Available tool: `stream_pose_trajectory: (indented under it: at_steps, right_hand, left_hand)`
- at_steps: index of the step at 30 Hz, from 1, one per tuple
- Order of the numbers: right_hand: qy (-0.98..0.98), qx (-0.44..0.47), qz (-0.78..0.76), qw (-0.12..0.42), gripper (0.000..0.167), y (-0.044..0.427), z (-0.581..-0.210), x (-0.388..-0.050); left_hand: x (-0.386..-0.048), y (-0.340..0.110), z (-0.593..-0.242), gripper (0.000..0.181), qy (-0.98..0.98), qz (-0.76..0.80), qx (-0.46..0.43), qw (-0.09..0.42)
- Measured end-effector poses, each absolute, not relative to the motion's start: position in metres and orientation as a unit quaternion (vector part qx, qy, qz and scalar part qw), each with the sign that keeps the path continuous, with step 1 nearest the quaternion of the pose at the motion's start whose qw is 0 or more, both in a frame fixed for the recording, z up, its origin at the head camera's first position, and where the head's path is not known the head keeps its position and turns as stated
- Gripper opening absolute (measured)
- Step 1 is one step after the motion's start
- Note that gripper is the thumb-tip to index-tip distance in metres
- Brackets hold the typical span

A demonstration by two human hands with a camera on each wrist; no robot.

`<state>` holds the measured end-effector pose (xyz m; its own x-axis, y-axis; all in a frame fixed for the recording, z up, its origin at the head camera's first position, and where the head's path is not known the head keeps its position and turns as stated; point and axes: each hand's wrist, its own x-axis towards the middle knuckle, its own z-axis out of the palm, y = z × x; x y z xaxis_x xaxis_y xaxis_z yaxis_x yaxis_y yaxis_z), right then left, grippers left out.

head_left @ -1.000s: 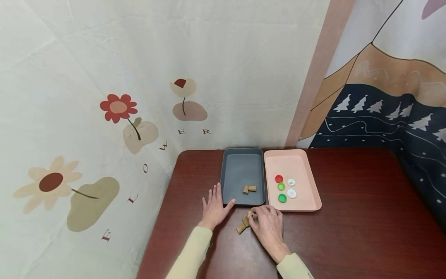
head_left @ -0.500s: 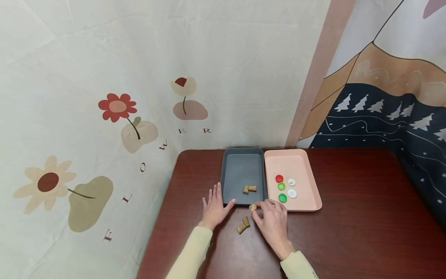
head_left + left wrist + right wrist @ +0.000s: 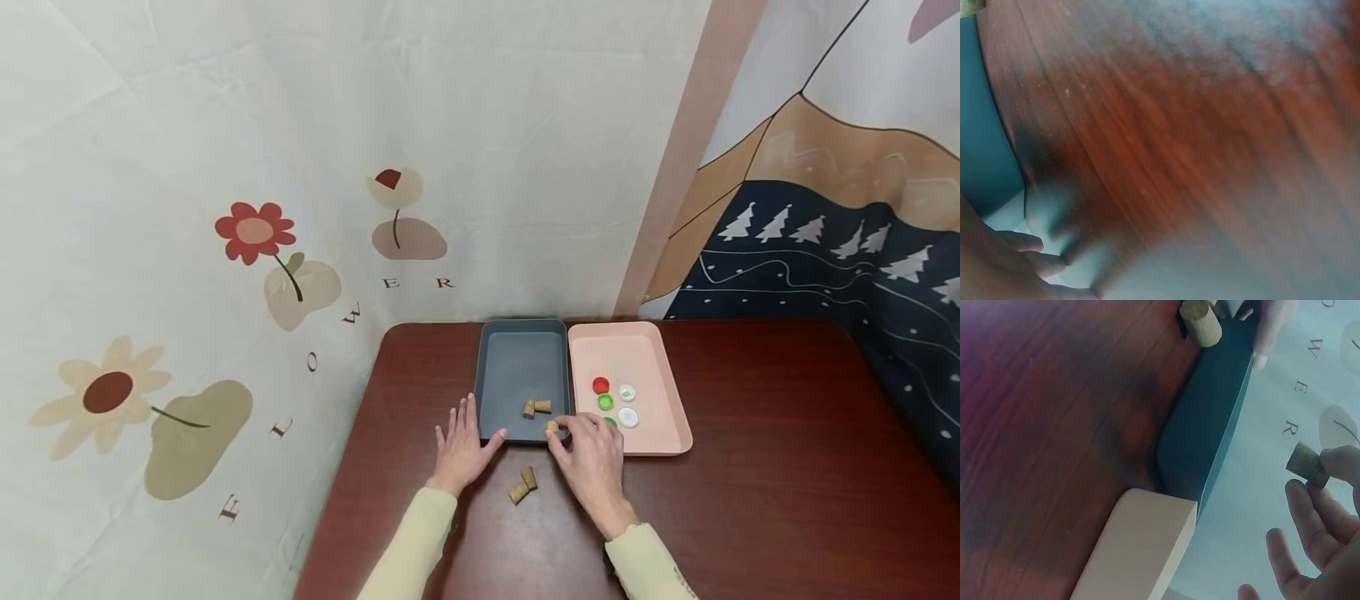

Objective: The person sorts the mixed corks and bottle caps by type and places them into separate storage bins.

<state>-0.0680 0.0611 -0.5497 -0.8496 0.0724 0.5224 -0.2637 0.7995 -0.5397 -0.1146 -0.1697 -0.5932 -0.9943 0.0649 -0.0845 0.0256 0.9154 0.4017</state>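
Observation:
My right hand [image 3: 592,467] pinches a cork [image 3: 1307,465] between thumb and fingertips, above the near right corner of the dark grey tray [image 3: 521,358]. Straight-fingered, my left hand [image 3: 457,454] lies against that tray's near left corner. Inside the grey tray are two other corks, one cork [image 3: 528,409] touching the second [image 3: 543,406]. Two more lie on the table in front of it, a nearer cork [image 3: 518,493] and a farther cork [image 3: 529,477]. The left wrist view shows only some of my left fingers [image 3: 1025,240] beside the tray wall.
A pink tray [image 3: 622,350] stands right beside the grey one. It holds several bottle caps: a red cap [image 3: 601,385], a light green cap [image 3: 605,402], two white ones and a green one partly behind my right hand. The brown table [image 3: 787,467] meets printed cloth [image 3: 525,167] at the back.
My right hand has lifted a cork from the group on the table and carried it forward and slightly right, over the grey tray's near edge. The left hand has stayed still.

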Motion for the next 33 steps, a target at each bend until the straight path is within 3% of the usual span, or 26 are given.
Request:
stream_pose_trajectory:
  at_steps: [17, 33]
  right_hand:
    - [-0.942, 0.077, 0.253, 0.208, 0.02, 0.051, -0.562, -0.108]
    - [-0.97, 0.075, 0.182, 0.145, 0.019, 0.035, -0.573, -0.125]
  left_hand:
    - [-0.114, -0.172, -0.593, 0.103, 0.978, 0.2, 0.029, 0.044]
    - [-0.115, -0.172, -0.593, 0.103, 0.978, 0.202, 0.03, 0.042]
